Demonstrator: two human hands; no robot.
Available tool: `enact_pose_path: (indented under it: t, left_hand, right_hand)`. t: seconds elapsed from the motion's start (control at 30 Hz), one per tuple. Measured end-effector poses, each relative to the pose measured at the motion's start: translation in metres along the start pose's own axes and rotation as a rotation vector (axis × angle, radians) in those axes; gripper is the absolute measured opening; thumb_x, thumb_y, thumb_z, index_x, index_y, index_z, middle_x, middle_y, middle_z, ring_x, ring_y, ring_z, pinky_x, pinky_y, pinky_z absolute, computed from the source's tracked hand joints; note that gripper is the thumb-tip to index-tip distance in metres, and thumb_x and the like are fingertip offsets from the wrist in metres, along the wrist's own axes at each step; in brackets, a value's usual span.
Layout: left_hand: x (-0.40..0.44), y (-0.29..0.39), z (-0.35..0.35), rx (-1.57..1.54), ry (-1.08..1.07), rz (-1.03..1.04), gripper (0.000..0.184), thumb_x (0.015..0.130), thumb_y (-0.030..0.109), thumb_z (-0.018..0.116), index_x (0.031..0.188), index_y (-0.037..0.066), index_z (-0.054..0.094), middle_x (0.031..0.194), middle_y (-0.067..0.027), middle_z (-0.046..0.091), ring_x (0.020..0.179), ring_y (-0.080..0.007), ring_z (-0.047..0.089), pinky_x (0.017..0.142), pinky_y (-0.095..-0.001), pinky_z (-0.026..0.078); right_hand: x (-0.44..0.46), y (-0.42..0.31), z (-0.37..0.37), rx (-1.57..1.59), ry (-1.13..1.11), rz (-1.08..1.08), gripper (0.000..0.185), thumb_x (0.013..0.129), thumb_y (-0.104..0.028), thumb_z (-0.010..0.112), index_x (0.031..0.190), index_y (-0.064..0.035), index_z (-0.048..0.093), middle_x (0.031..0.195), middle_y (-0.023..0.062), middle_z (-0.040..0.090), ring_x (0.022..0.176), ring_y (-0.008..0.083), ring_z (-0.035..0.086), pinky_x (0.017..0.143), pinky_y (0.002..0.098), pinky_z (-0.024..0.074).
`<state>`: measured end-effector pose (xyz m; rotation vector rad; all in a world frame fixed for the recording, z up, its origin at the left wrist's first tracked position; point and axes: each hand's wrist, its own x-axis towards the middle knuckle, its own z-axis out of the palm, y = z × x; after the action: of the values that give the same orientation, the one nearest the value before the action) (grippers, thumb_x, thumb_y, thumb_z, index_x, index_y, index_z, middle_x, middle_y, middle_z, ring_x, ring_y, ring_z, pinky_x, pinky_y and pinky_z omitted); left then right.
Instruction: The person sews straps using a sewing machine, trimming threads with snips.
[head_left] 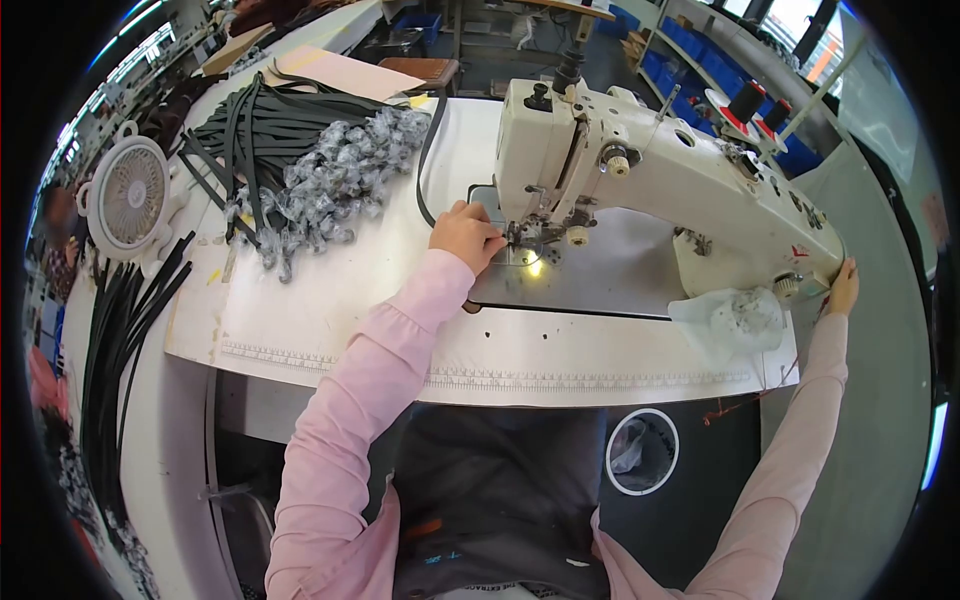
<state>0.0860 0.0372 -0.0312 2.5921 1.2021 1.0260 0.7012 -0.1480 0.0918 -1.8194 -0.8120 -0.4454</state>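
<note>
At the needle area of a white sewing machine (700,170), my left hand (468,238) is closed on a black strap (425,180). The strap curves back across the table from my fingers; the held end is mostly hidden beside the presser foot (515,235). A small light (535,268) shines on the metal plate there. My right hand (845,288) reaches to the machine's right end and is wrapped on the handwheel side, where the wheel itself is mostly hidden.
Left of the machine lies a heap of black straps (260,130) with clear-wrapped ends (340,180). A white fan (130,195) stands at the left, more straps (120,340) hanging below it. A plastic bag (745,320) sits front right; thread spools (748,100) stand behind. Underneath is a bin (642,487).
</note>
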Motion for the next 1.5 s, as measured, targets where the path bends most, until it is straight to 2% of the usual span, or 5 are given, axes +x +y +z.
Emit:
enact_pose_path:
  t: [0.27, 0.8, 1.17, 1.37, 1.5]
  left_hand:
    - [0.0, 0.001, -0.001, -0.023, 0.009, -0.013, 0.01, 0.068, 0.018, 0.069, 0.074, 0.01, 0.07, 0.075, -0.0026, 0.057, 0.079, -0.0219, 0.052, 0.07, -0.034, 0.044]
    - [-0.008, 0.011, -0.007, 0.293, 0.017, -0.004, 0.018, 0.071, 0.023, 0.066, 0.074, 0.005, 0.063, 0.077, -0.0045, 0.055, 0.084, -0.019, 0.051, 0.069, -0.0338, 0.04]
    - [-0.045, 0.064, -0.012, 0.252, -0.106, 0.17, 0.012, 0.074, 0.014, 0.06, 0.07, 0.005, 0.054, 0.066, -0.0065, 0.054, 0.057, -0.0248, 0.055, 0.056, -0.0352, 0.044]
    - [-0.045, 0.063, -0.007, 0.266, -0.111, 0.16, 0.011, 0.073, 0.013, 0.06, 0.068, 0.005, 0.055, 0.066, -0.0067, 0.055, 0.057, -0.0249, 0.055, 0.057, -0.0352, 0.044]
    - [-0.044, 0.063, -0.009, 0.238, -0.121, 0.176, 0.008, 0.067, 0.005, 0.052, 0.069, 0.003, 0.059, 0.073, -0.0077, 0.058, 0.055, -0.0225, 0.056, 0.059, -0.0314, 0.044]
  right_hand:
    - [0.011, 0.028, -0.01, -0.019, -0.2, 0.279, 0.043, 0.09, -0.041, 0.043, 0.099, -0.0008, 0.055, 0.087, 0.0078, 0.058, 0.07, 0.0121, 0.055, 0.054, 0.0234, 0.0442]
    - [-0.008, 0.04, 0.004, 0.251, -0.037, 0.276, 0.046, 0.09, -0.042, 0.044, 0.109, 0.0003, 0.049, 0.095, 0.0091, 0.057, 0.078, 0.0158, 0.056, 0.063, 0.0264, 0.0468]
    - [-0.018, 0.026, 0.005, 0.306, -0.04, 0.323, 0.04, 0.092, -0.038, 0.042, 0.107, -0.0018, 0.049, 0.095, 0.0072, 0.056, 0.083, 0.0155, 0.055, 0.069, 0.0276, 0.0458]
    - [-0.068, 0.028, 0.032, 0.81, 0.083, 0.335, 0.033, 0.094, -0.031, 0.04, 0.111, -0.0039, 0.048, 0.1, 0.0059, 0.056, 0.088, 0.0171, 0.055, 0.076, 0.0291, 0.0454]
    - [-0.06, 0.043, 0.02, 0.49, 0.138, 0.331, 0.041, 0.093, -0.036, 0.039, 0.112, -0.0018, 0.048, 0.106, 0.0092, 0.056, 0.095, 0.0185, 0.055, 0.079, 0.0292, 0.0445]
